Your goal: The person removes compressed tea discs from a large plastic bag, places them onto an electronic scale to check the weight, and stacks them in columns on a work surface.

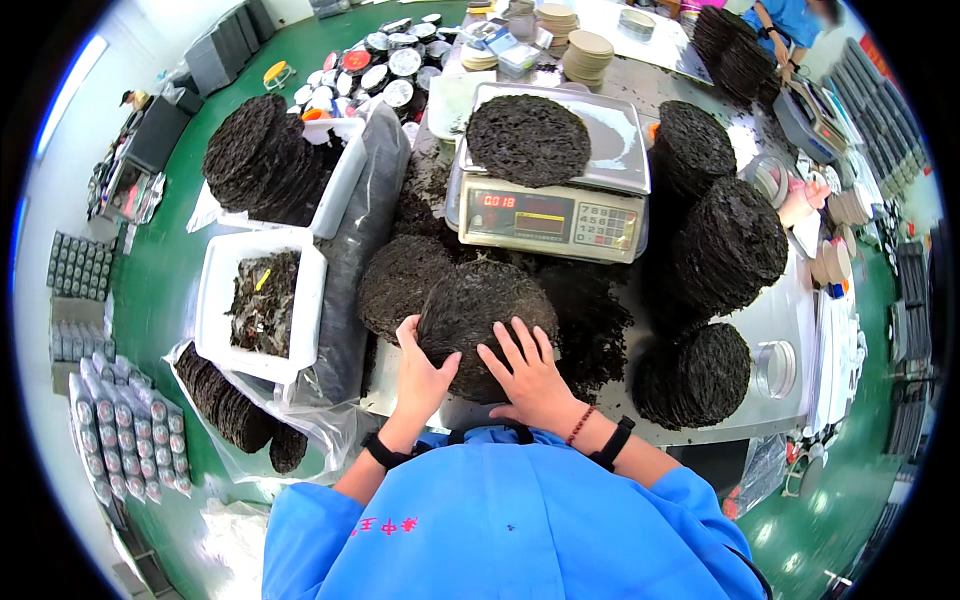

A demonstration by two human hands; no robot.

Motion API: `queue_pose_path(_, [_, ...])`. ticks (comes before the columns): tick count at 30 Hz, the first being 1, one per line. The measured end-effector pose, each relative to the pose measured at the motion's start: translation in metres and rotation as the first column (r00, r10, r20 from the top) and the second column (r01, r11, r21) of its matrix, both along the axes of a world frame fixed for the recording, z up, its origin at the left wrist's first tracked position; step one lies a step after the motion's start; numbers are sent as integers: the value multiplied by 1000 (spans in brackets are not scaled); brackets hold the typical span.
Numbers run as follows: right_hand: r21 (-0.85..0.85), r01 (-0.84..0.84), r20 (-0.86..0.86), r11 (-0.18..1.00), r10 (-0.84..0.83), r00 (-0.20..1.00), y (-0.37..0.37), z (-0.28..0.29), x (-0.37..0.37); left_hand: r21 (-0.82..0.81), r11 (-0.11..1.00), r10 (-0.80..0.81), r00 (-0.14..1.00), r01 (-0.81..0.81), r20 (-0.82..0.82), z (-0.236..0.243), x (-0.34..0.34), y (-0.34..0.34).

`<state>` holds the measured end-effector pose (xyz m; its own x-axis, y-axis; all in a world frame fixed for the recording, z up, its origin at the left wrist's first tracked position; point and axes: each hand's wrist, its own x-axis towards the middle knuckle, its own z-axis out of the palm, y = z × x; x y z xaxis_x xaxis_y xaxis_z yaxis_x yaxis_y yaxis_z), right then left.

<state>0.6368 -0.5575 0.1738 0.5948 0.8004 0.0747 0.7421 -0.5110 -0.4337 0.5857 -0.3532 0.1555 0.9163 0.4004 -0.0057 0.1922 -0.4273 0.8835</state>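
A round, dark dried seaweed cake lies on the table close in front of me. My left hand grips its near left edge, thumb on the near side and index finger along the left; its other fingers are hidden. My right hand rests flat on the near right part of the cake with fingers spread. Another seaweed cake sits partly beneath it at the left. Beyond them, a digital scale bears a single round cake on its metal pan.
Seaweed stacks line the right side, with dark crumbs beside my right hand. At left stand a white tub of scraps, a white bin with a leaning stack, and a filled plastic bag. A co-worker's hand shows far right.
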Motion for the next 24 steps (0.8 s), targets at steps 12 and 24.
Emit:
queue_pose_path(12, [557, 731, -679, 394, -290, 674, -65, 56, 51, 540, 483, -679, 684, 689, -267, 23, -5, 16])
queue_pose_path(24, [535, 718, -534, 445, -480, 696, -90, 55, 36, 673, 387, -740, 648, 630, -181, 12, 1, 26])
